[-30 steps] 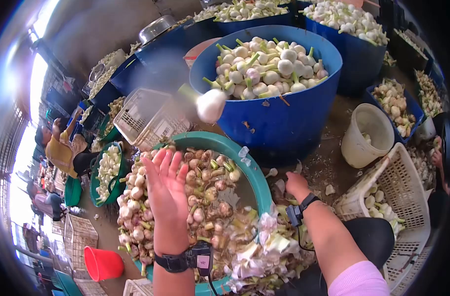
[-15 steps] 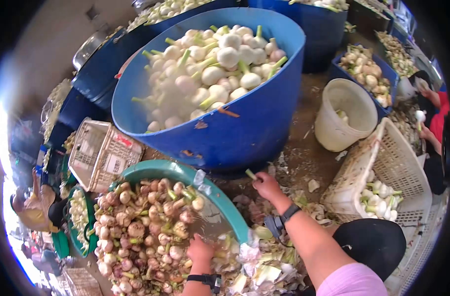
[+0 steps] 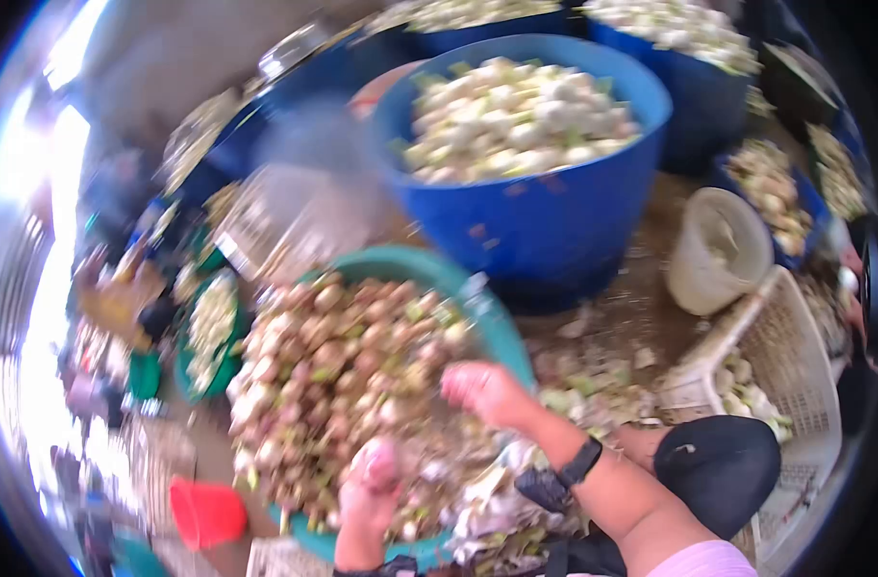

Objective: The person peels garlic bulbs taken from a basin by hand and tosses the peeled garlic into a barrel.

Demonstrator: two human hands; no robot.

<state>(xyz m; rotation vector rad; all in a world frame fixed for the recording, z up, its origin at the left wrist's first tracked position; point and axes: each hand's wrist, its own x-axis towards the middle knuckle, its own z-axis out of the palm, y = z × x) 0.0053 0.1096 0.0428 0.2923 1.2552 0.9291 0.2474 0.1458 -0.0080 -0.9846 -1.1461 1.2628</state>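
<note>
My left hand is over the lower part of the green tub, closed round a pinkish garlic bulb. To its upper right, my right hand is above the tub's right side, its fingers curled together; motion blur hides whether anything is in them. Unpeeled garlic bulbs fill much of the tub around my left hand. Loose peels lie heaped at the tub's lower right edge, below my right hand.
A large blue bin of peeled garlic stands ahead. On the right are a white bucket and a tilted white crate holding garlic. A red bucket sits lower left. A person in yellow is at far left, another person at the right edge.
My left hand has come up from the pile with a bulb in it. My right hand has moved from beside the blue bin to over the tub. The view has shifted.
</note>
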